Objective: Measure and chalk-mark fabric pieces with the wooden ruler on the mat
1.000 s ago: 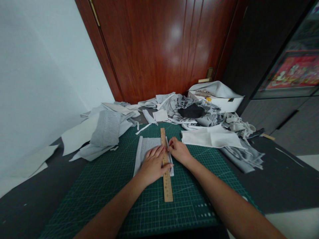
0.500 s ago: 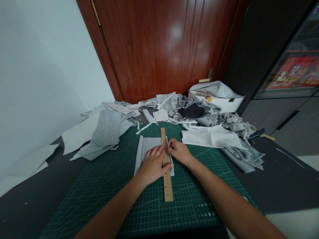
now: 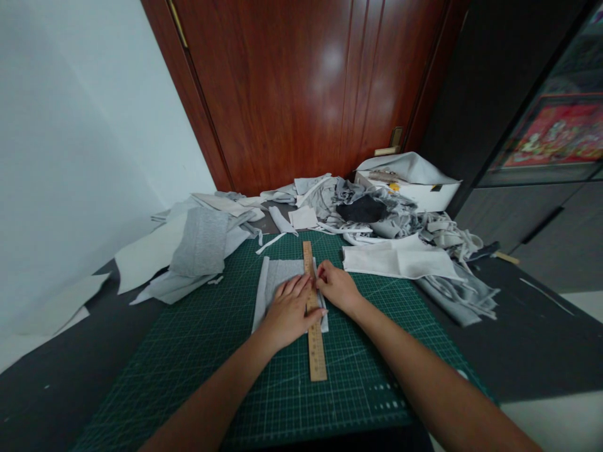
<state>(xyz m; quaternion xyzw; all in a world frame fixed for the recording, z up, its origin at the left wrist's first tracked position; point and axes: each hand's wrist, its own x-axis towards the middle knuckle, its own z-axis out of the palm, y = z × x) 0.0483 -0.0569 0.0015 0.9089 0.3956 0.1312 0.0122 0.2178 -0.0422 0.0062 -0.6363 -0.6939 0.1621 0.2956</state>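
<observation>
A piece of grey fabric (image 3: pixel 277 274) with paler strips along its sides lies flat on the green cutting mat (image 3: pixel 188 364). Across its right part runs a wooden ruler (image 3: pixel 317 358), its near end extending past the fabric onto the mat. My left hand (image 3: pixel 289 311) rests flat over the fabric and ruler, fingers stretched out and thumb across the ruler. At the ruler's right edge, my right hand (image 3: pixel 336 285) has its fingers pinched together at the fabric's right border; whether they grip the border or something small is hidden.
Folded white fabric (image 3: pixel 398 258) lies right of my right hand, with grey scraps (image 3: pixel 464 295) beside it. A heap of grey cloth (image 3: pixel 325 198) and a white box (image 3: pixel 436 198) stand against the wooden door (image 3: pixel 292 94). More grey fabric (image 3: pixel 200 242) lies at left.
My right hand's fingers have shifted very slightly along the ruler's edge. My left hand, the ruler and the fabric stay in place.
</observation>
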